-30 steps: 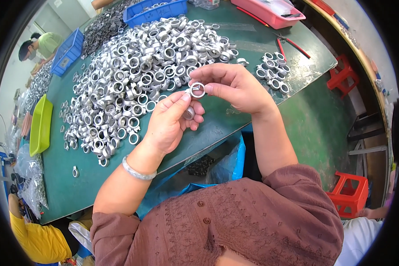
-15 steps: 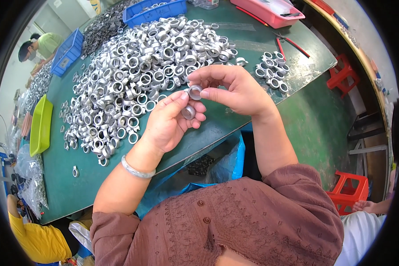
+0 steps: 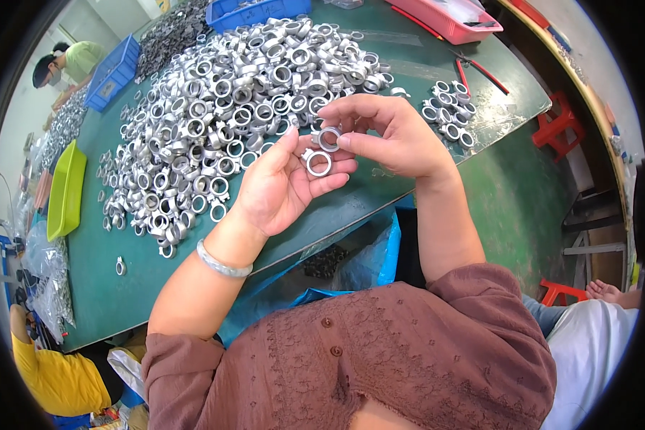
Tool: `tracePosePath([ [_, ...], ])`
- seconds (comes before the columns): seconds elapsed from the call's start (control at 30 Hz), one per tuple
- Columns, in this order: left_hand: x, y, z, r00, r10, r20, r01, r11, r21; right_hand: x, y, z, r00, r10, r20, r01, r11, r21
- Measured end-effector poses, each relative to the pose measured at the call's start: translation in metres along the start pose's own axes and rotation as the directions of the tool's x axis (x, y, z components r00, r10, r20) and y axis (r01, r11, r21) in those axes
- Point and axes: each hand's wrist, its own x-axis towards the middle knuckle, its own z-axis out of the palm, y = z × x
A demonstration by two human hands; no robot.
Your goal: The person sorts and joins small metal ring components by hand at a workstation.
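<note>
My left hand [image 3: 274,188] is palm up over the table's near edge, thumb lifted and fingers loosely curled. On its fingers rests a silver metal ring with a small lug [image 3: 318,163]. Just above, my right hand [image 3: 387,136] pinches a second silver metal ring [image 3: 329,139] between thumb and fingers, close to the left fingertips. Both rings turn their round openings toward me. Beyond my hands spreads a large heap of similar metal rings [image 3: 229,107]. A smaller group of rings [image 3: 448,112] lies to the right of my right hand.
Red-handled pliers [image 3: 480,74] lie on the green table [image 3: 97,287] near a pink basket [image 3: 455,25]. Blue bins [image 3: 113,74] and a yellow-green tray [image 3: 66,190] stand around the heap. A blue bag [image 3: 380,261] hangs below the edge. Other people sit nearby.
My left fingers have opened out, and the ring on them now shows its opening. The right hand's ring has also turned to face me more. The view has shifted slightly.
</note>
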Motion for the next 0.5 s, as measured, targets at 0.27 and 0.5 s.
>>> tracePosePath([
  [0.27,0.001,-0.002,0.001,1.000,0.020,-0.019,-0.020,1.000,-0.012,0.000,0.003,0.001,1.000,0.010,0.005,-0.010,0.998,0.054],
  [0.5,0.000,-0.002,0.006,0.997,0.080,0.003,-0.080,0.996,0.029,0.001,0.007,-0.002,0.999,-0.029,0.039,0.028,1.000,0.015],
])
